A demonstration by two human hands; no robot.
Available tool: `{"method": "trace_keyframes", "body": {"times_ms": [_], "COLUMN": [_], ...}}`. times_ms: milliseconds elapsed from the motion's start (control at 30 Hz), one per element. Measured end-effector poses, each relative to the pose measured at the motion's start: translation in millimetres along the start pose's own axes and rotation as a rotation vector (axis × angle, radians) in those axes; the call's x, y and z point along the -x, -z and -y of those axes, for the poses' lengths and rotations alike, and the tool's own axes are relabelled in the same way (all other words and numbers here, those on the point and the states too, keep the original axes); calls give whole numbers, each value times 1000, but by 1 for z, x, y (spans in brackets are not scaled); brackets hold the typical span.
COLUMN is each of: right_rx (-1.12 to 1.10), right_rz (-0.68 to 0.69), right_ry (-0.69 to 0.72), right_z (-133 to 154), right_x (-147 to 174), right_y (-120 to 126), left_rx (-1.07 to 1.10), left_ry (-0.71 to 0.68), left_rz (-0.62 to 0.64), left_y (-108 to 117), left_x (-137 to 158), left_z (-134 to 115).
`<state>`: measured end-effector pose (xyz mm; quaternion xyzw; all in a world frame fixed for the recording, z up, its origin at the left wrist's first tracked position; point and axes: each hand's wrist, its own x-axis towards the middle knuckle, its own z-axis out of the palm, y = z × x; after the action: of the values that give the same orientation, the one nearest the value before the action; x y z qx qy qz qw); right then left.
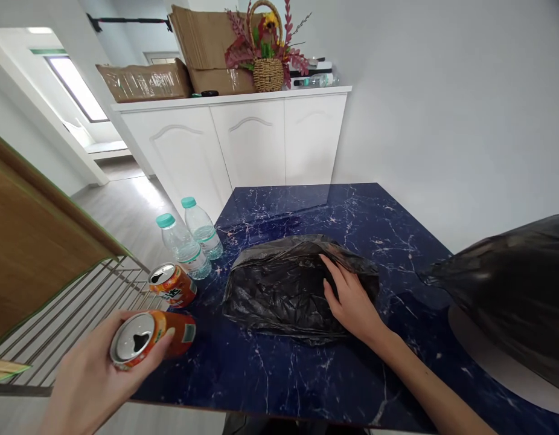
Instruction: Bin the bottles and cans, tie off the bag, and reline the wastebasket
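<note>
My left hand [96,362] is wrapped round an opened orange soda can [168,332] at the table's left edge. Just behind it stands a second opened orange soda can [182,289], apart from my fingers. Two clear plastic bottles with teal caps, a nearer bottle [182,244] and a farther bottle [200,226], stand beyond the cans. In the middle of the table lies a black plastic bag [279,290] with its mouth spread. My right hand [349,299] rests at the bag's right side, fingers stretched out over the opening and touching the plastic.
The blue marbled table [288,374] fills the middle. At right, a full black bag [524,290] sits above a pale round surface [497,362]. A metal rack [125,278] with a brown panel [39,235] borders the left. A white cabinet [256,139] stands behind, bearing cardboard boxes and a flower basket [268,75].
</note>
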<state>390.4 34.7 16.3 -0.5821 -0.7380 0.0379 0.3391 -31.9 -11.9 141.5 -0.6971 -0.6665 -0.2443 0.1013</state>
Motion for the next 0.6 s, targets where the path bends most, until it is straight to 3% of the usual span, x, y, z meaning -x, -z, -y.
{"method": "trace_keyframes", "body": {"times_ms": [100, 200, 400, 600], "right_rx": [3, 12, 14, 7], "right_rz": [-9, -18, -43, -25], "right_ry": [21, 42, 53, 49], "right_z": [0, -1, -5, -8], "right_x": [1, 2, 2, 1], "right_y": [-2, -5, -7, -8], "left_rx": [-69, -113, -125, -128], "left_ry": [237, 333, 334, 303], "left_rz": [72, 141, 191, 147], "left_y": [0, -1, -11, -28], "left_x": [2, -4, -19, -26], "left_z": [22, 28, 28, 29]}}
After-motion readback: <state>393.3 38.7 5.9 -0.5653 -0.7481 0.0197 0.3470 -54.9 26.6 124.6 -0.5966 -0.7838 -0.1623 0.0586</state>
